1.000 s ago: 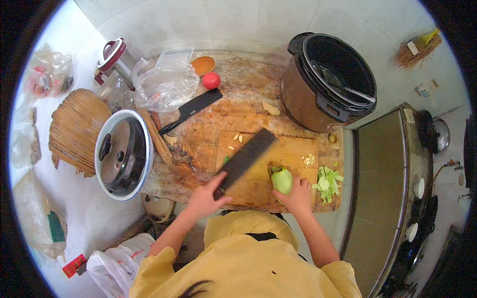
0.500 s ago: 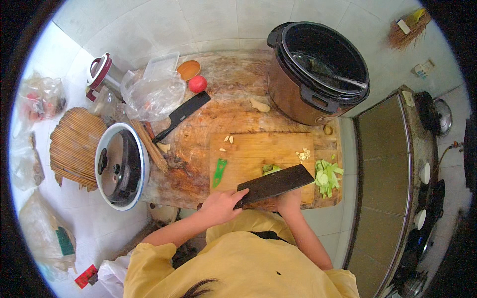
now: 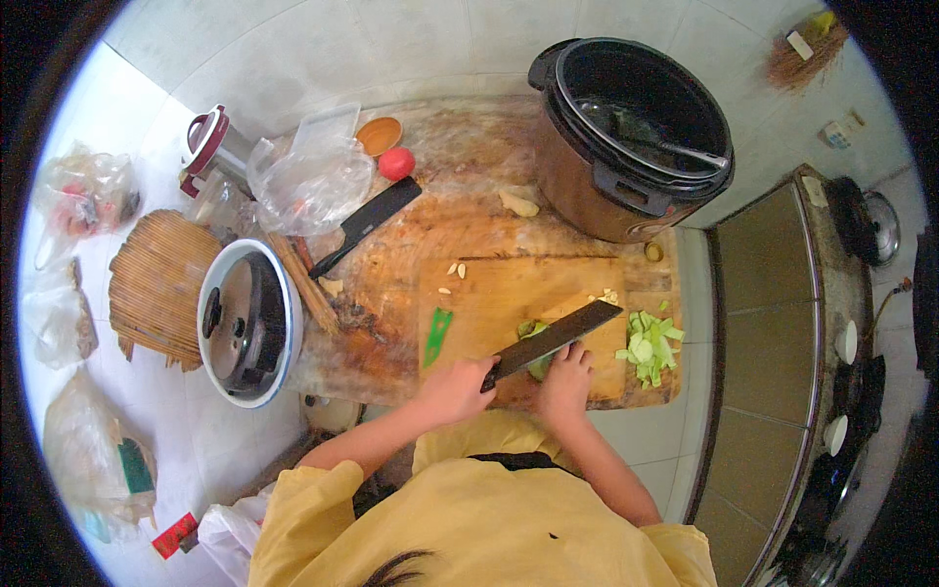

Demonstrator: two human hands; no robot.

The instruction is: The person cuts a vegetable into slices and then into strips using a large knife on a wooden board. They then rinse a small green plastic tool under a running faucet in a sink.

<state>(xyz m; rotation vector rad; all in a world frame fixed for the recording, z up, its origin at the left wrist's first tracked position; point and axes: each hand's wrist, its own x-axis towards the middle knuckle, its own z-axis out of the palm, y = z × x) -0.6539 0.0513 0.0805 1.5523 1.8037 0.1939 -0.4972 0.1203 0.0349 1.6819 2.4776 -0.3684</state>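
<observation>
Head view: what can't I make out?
All in the head view:
Green vegetable: largely hidden by the cleaver and right hand, so the grip is unclear.
White bowl: its inside lies mostly under the dark lid.
White bag: cut off by the yellow shirt and lower edge.

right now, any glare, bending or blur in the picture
Head view: the fisheye curves the cabinet edges and blackens the corners; head view: bright light washes out the plastic bag at far left; head view: the cleaver outline stays readable.
</observation>
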